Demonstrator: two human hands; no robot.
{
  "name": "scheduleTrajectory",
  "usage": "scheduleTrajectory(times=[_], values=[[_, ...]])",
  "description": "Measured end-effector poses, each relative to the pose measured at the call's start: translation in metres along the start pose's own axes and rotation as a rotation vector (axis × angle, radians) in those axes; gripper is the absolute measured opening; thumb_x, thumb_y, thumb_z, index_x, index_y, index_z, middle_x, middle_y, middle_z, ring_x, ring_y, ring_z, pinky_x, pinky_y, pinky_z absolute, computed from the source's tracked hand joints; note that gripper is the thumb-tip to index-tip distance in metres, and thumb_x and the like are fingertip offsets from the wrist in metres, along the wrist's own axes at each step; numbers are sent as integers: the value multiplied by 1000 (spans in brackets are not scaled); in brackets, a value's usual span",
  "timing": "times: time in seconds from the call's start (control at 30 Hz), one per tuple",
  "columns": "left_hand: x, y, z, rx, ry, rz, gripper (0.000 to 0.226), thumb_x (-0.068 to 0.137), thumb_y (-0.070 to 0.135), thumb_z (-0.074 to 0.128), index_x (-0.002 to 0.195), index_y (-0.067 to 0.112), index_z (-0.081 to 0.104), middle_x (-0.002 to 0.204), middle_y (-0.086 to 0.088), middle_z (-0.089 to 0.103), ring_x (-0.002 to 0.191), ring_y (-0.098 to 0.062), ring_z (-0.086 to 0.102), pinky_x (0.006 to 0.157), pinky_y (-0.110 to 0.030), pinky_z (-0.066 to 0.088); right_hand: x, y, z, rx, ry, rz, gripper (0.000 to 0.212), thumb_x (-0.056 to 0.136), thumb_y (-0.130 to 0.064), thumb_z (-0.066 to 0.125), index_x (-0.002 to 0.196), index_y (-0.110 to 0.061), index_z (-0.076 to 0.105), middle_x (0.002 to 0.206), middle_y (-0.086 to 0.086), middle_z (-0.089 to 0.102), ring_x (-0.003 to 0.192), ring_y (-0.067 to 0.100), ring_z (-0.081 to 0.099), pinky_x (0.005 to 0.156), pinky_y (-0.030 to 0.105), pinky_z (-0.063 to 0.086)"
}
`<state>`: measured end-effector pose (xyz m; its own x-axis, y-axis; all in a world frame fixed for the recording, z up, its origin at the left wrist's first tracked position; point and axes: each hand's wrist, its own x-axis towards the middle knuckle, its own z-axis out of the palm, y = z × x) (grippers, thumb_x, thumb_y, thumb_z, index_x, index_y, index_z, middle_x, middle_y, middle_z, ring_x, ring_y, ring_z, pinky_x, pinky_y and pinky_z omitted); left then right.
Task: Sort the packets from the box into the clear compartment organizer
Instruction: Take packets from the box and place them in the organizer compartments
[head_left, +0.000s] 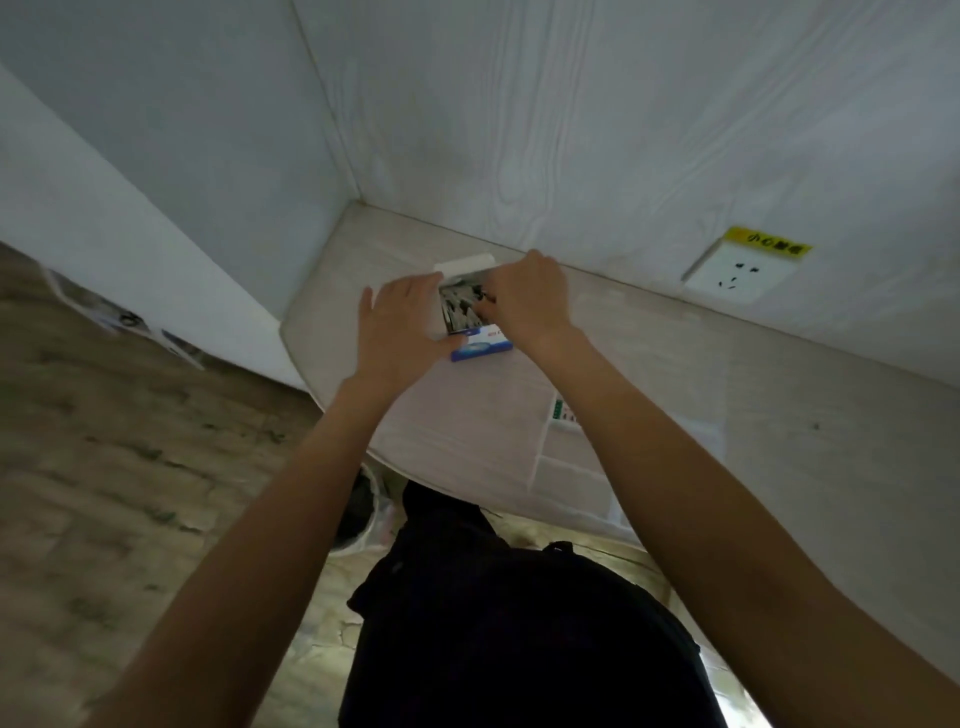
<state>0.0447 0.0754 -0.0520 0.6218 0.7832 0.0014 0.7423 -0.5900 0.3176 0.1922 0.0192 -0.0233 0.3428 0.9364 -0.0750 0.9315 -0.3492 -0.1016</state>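
The contents of the box (470, 317) are only partly made out: grey and white packets (457, 306) are seen standing inside it, but they are blurred and none can be told apart. The left wall of the box is hidden behind the left hand (402, 332), and the right side behind the right hand (527, 301). The clear organizer (576, 457) is barely made out, since only faint compartment outlines are seen on the counter (727, 395) near the front edge, well apart from the box.

The box is set near the corner of the counter, its white flap raised at the back. The left hand is laid flat against the box with fingers straight. The fingers of the right hand are curled down into the opening among the packets; whether one is pinched in that grip cannot be told.
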Motion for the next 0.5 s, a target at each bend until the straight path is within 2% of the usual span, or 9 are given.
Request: scheduleTrajectory(times=[0.1, 0.17, 0.23, 0.33, 0.43, 0.5], values=[[-4, 2, 2, -46, 22, 21, 76, 72, 51, 71, 136, 20, 43, 137, -3, 49, 128, -23, 40, 111, -47, 20, 2, -2, 1, -13, -53, 11, 25, 91, -29, 56, 98, -7, 65, 99, 10, 66, 94, 26, 59, 63, 28, 32], [-7, 3, 3, -72, 32, 16, 76, 72, 50, 72, 136, 20, 43, 136, -2, 49, 128, -23, 41, 111, -46, 20, 2, -3, -1, -2, -56, -18, 18, 89, -17, 53, 95, -5, 65, 98, 12, 65, 91, 27, 60, 60, 29, 31], [-9, 5, 4, -76, 36, 24, 76, 72, 51, 72, 136, 20, 43, 136, -2, 50, 127, -23, 42, 110, -45, 22, -1, -1, -5, 21, -41, -44, 18, 88, -14, 49, 90, -5, 65, 93, 12, 65, 86, 27, 60, 57, 30, 29], [-10, 9, 5, -78, 32, 45, 77, 72, 53, 71, 135, 19, 44, 135, -3, 51, 126, -23, 44, 109, -45, 24, -6, 5, -9, 20, 4, -30, 23, 92, -20, 47, 91, -7, 65, 87, 8, 64, 80, 25, 59, 57, 28, 31], [-14, 16, 8, -88, 41, 78, 76, 71, 52, 73, 133, 18, 47, 132, -4, 54, 123, -24, 47, 108, -45, 28, -7, 8, -5, -17, -17, 7, 26, 90, -32, 50, 87, -11, 65, 76, 2, 54, 68, 20, 49, 48, 25, 23], [-15, 19, 10, -115, 53, 84, 75, 69, 50, 74, 131, 16, 48, 130, -5, 56, 121, -24, 49, 106, -44, 30, -6, 8, -1, -62, -19, -14, 23, 91, -31, 52, 90, -12, 65, 81, 2, 59, 70, 19, 52, 48, 25, 24]])
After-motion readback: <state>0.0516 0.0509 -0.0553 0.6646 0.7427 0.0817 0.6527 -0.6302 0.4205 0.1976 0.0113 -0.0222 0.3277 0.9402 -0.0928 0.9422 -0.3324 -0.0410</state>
